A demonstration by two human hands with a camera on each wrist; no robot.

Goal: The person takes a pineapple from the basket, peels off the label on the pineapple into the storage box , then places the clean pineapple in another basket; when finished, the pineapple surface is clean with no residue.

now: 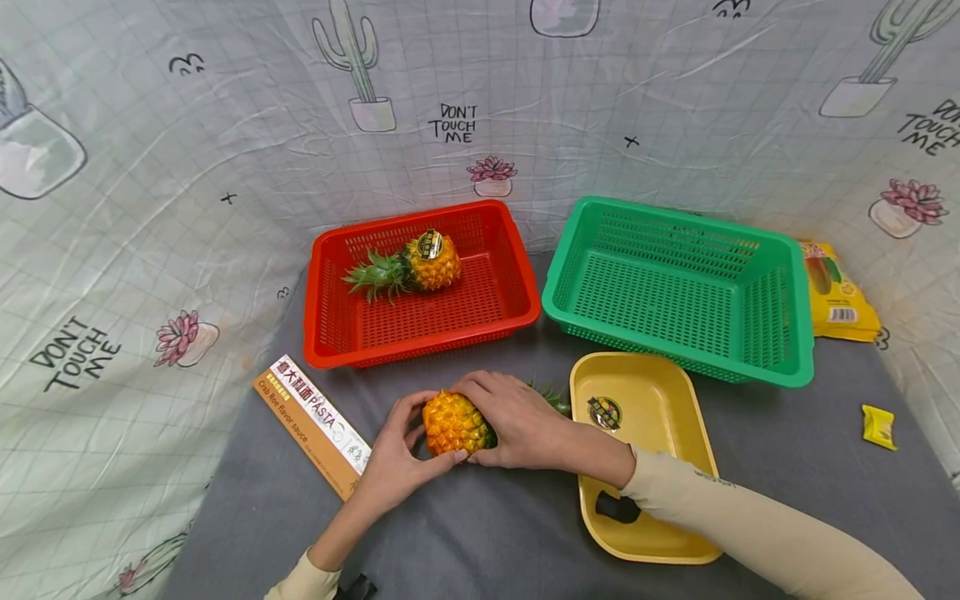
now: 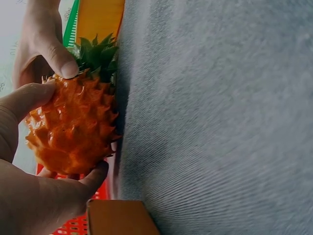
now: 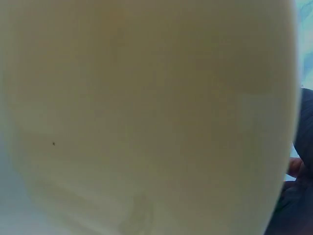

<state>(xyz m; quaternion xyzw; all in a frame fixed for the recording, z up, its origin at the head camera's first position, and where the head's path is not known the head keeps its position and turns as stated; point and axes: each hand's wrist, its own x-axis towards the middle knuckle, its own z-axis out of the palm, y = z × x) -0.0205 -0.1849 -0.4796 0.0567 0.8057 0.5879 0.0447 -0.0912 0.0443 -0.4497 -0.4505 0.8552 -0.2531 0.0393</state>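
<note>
- Left hand (image 1: 397, 454) and right hand (image 1: 517, 421), in the head view, both clamp a pineapple (image 1: 453, 425) over the desk (image 1: 487, 533), between the pasta box (image 1: 322, 425) and yellow tray (image 1: 667, 400), nearer the person than the red basket (image 1: 480, 292).
- In the left wrist view, the left hand curls round its base; the right thumb (image 2: 61, 61) presses beside the leafy crown (image 2: 98, 56).
- In the right wrist view, a blurred beige surface (image 3: 146, 117) hides the grip.

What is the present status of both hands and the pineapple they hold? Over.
Left hand, right hand: both gripping the pineapple. Its leaves point toward yellow tray. Possible obstacle: pasta box, close beside left hand.
</note>
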